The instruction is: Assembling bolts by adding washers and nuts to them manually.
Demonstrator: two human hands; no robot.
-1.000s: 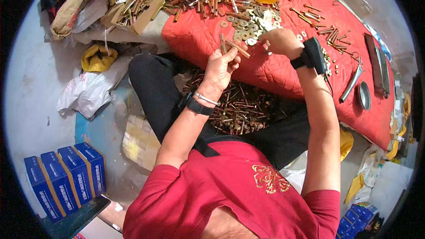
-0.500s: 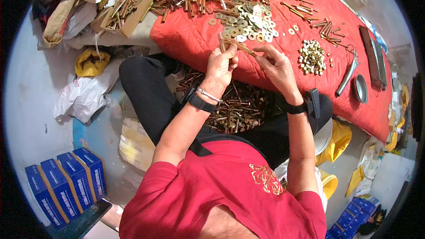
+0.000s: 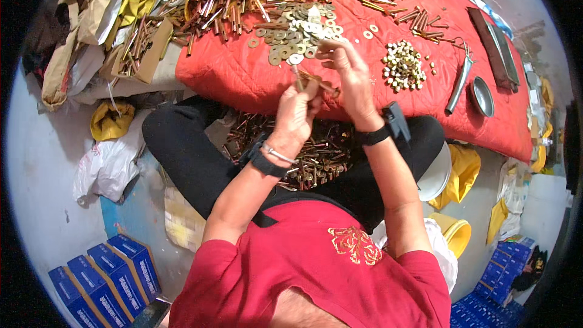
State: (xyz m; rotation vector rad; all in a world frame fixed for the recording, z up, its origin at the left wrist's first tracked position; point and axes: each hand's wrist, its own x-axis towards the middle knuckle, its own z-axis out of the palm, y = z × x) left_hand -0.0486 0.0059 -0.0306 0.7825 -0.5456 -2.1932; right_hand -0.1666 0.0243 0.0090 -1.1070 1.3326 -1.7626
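Well, slim coppery metal rods (image 3: 298,80) in left hand (image 3: 296,109)

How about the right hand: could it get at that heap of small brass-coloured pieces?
Probably yes: the right hand is just left of the heap, with only red cloth between them.

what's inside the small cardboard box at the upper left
The cardboard box holds a jumble of slim, copper-coloured metal pieces. They hide its bottom, so anything beneath them can't be seen.

The left grip (image 3: 296,110) pinches beside the loosely bent right grip (image 3: 354,80).
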